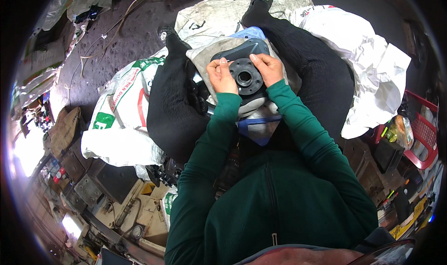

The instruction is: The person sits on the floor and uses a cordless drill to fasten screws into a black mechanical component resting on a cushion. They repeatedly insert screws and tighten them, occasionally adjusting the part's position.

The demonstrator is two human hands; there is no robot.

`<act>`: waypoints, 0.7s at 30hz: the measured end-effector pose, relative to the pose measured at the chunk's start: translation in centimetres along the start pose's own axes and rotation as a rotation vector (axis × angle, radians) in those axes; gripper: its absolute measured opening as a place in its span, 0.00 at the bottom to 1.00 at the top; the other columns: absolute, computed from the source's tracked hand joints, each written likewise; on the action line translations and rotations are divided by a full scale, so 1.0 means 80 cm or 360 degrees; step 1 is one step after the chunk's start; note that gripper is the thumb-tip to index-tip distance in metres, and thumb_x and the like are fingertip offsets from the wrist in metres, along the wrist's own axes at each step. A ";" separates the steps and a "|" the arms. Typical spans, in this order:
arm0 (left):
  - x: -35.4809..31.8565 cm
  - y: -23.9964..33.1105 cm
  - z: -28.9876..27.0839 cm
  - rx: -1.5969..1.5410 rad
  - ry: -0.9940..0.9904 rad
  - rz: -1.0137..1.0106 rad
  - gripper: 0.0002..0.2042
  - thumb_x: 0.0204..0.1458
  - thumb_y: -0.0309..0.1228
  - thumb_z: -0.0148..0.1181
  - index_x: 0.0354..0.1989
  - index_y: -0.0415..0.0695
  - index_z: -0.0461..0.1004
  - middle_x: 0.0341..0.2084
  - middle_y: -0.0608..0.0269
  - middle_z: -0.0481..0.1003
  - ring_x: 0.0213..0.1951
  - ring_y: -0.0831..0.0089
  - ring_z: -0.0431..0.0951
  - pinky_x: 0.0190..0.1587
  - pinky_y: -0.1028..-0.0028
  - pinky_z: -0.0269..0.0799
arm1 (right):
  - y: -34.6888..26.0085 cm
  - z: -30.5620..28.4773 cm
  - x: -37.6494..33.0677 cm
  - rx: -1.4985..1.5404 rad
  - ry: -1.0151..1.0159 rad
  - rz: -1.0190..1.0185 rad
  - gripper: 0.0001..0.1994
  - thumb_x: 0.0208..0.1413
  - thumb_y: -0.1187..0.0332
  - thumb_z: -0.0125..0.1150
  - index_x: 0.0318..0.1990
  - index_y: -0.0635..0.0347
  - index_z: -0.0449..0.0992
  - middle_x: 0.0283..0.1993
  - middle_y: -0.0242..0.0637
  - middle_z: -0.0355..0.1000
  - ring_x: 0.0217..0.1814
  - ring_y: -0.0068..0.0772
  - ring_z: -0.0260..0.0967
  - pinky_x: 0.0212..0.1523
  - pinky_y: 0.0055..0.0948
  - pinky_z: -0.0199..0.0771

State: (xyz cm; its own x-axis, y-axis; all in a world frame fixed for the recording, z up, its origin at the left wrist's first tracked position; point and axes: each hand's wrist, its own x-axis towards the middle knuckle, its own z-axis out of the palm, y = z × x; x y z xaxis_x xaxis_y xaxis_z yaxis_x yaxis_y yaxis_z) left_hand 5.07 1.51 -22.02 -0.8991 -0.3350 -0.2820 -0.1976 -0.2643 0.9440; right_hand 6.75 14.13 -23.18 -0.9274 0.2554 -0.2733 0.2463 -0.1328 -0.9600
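White sacks on the floor surround both hands (pixel 222 76) (pixel 267 68) gripping a round black flange (pixel 245 77), bore facing upward.

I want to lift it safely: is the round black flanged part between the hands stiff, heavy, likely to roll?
The round black flanged part looks thick and rigid, probably heavy for its size. It lies flat on the plate, so rolling seems unlikely.

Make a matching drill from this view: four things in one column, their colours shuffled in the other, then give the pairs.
Things:
1. flange
2. sleeve
3. crate
4. sack

Colours:
A. red
B. white
C. black
D. dark green

Pairs: 1-C, 2-D, 3-A, 4-B
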 end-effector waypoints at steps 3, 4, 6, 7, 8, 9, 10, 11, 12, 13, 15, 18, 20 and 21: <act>0.007 0.036 -0.016 0.0234 -0.0092 -0.0036 0.06 0.56 0.27 0.57 0.37 0.38 0.69 0.29 0.67 0.72 0.31 0.82 0.72 0.35 0.81 0.67 | 0.002 -0.002 0.002 -0.0018 -0.0018 -0.0009 0.14 0.55 0.61 0.63 0.31 0.66 0.79 0.21 0.25 0.70 0.26 0.12 0.61 0.28 0.19 0.63; 0.007 0.049 -0.025 0.0357 -0.0117 0.0001 0.06 0.56 0.26 0.59 0.37 0.38 0.71 0.28 0.68 0.73 0.30 0.83 0.72 0.34 0.82 0.67 | 0.003 -0.003 0.002 -0.0025 -0.0013 0.0002 0.14 0.55 0.61 0.63 0.31 0.66 0.79 0.21 0.25 0.70 0.26 0.12 0.61 0.28 0.19 0.63; -0.001 0.067 -0.037 0.0498 -0.0277 0.0040 0.09 0.53 0.26 0.61 0.41 0.38 0.74 0.29 0.68 0.75 0.30 0.85 0.72 0.32 0.84 0.67 | 0.005 -0.003 0.002 -0.0043 -0.0008 -0.0034 0.14 0.55 0.61 0.63 0.31 0.66 0.80 0.21 0.25 0.71 0.26 0.13 0.62 0.28 0.19 0.64; -0.007 0.072 -0.041 0.0593 -0.0328 0.0095 0.10 0.53 0.26 0.61 0.42 0.38 0.74 0.29 0.68 0.75 0.30 0.85 0.72 0.33 0.85 0.67 | 0.006 -0.003 0.003 -0.0053 -0.0009 -0.0056 0.14 0.55 0.61 0.63 0.31 0.66 0.80 0.21 0.25 0.71 0.26 0.13 0.62 0.28 0.19 0.64; -0.012 0.076 -0.043 0.0684 -0.0395 0.0166 0.11 0.53 0.26 0.61 0.43 0.38 0.74 0.29 0.68 0.75 0.30 0.85 0.72 0.34 0.85 0.67 | 0.007 -0.002 0.003 -0.0043 -0.0006 -0.0044 0.14 0.55 0.61 0.63 0.31 0.66 0.79 0.21 0.25 0.71 0.26 0.13 0.62 0.28 0.19 0.64; -0.016 0.077 -0.041 0.0732 -0.0362 0.0211 0.10 0.52 0.26 0.62 0.43 0.40 0.75 0.29 0.67 0.76 0.29 0.85 0.71 0.34 0.84 0.68 | 0.008 -0.002 0.003 -0.0034 -0.0003 -0.0038 0.14 0.55 0.61 0.63 0.32 0.66 0.79 0.21 0.25 0.71 0.26 0.13 0.62 0.28 0.19 0.64; -0.019 0.077 -0.039 0.0787 -0.0356 0.0238 0.10 0.52 0.26 0.63 0.42 0.39 0.75 0.30 0.67 0.76 0.31 0.84 0.72 0.35 0.83 0.68 | 0.009 -0.001 0.002 -0.0024 0.0010 -0.0045 0.13 0.55 0.62 0.63 0.32 0.66 0.79 0.21 0.25 0.71 0.26 0.13 0.62 0.28 0.19 0.64; -0.021 0.077 -0.036 0.0845 -0.0366 0.0259 0.10 0.51 0.26 0.63 0.41 0.39 0.75 0.30 0.67 0.76 0.33 0.84 0.73 0.37 0.83 0.68 | 0.010 0.000 0.002 0.0045 0.0028 -0.0046 0.13 0.54 0.62 0.63 0.31 0.66 0.79 0.21 0.25 0.70 0.25 0.13 0.62 0.27 0.19 0.63; -0.022 0.076 -0.033 0.0919 -0.0364 0.0259 0.10 0.51 0.26 0.63 0.41 0.38 0.75 0.31 0.67 0.76 0.34 0.83 0.74 0.38 0.82 0.69 | 0.011 0.002 0.002 0.0114 0.0049 -0.0063 0.13 0.54 0.63 0.64 0.30 0.66 0.79 0.20 0.24 0.70 0.25 0.12 0.61 0.27 0.19 0.63; -0.024 0.075 -0.031 0.0974 -0.0346 0.0356 0.07 0.50 0.26 0.65 0.37 0.40 0.77 0.31 0.66 0.77 0.32 0.81 0.74 0.36 0.81 0.69 | 0.012 0.002 0.002 0.0176 0.0061 -0.0064 0.13 0.54 0.63 0.64 0.29 0.66 0.78 0.20 0.24 0.69 0.25 0.12 0.61 0.26 0.18 0.62; -0.023 0.073 -0.031 0.1135 -0.0354 0.0635 0.06 0.49 0.26 0.65 0.35 0.40 0.78 0.30 0.64 0.77 0.31 0.79 0.75 0.34 0.80 0.69 | 0.012 0.000 0.001 0.0112 0.0084 -0.0032 0.13 0.53 0.63 0.65 0.26 0.65 0.77 0.18 0.22 0.68 0.23 0.11 0.58 0.24 0.18 0.60; -0.022 0.067 -0.035 0.1221 -0.0383 0.0878 0.06 0.47 0.25 0.65 0.34 0.41 0.78 0.29 0.62 0.77 0.29 0.75 0.75 0.32 0.76 0.69 | 0.012 -0.003 0.000 -0.0013 0.0087 -0.0028 0.14 0.53 0.63 0.65 0.22 0.63 0.74 0.16 0.20 0.64 0.21 0.10 0.54 0.21 0.19 0.55; -0.022 0.059 -0.036 0.1168 -0.0391 0.0855 0.06 0.47 0.25 0.65 0.33 0.41 0.77 0.28 0.63 0.76 0.29 0.74 0.75 0.32 0.75 0.69 | 0.012 -0.005 -0.001 -0.0053 0.0074 -0.0079 0.15 0.52 0.62 0.65 0.21 0.62 0.74 0.15 0.20 0.62 0.20 0.10 0.52 0.20 0.19 0.52; -0.021 0.056 -0.036 0.1192 -0.0398 0.0931 0.05 0.46 0.24 0.65 0.32 0.41 0.77 0.28 0.61 0.76 0.29 0.71 0.75 0.33 0.73 0.70 | 0.012 -0.005 0.000 -0.0049 0.0067 -0.0119 0.15 0.52 0.62 0.65 0.21 0.62 0.74 0.15 0.20 0.61 0.19 0.10 0.51 0.20 0.19 0.51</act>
State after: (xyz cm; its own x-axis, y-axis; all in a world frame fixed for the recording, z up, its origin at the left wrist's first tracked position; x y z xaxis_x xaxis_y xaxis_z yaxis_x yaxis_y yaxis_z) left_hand 6.82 -1.69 -17.80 -0.9737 -0.0062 0.2277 0.1864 0.5529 0.8121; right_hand 7.11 14.37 -24.10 -0.9310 0.3038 -0.2022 0.1856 -0.0827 -0.9791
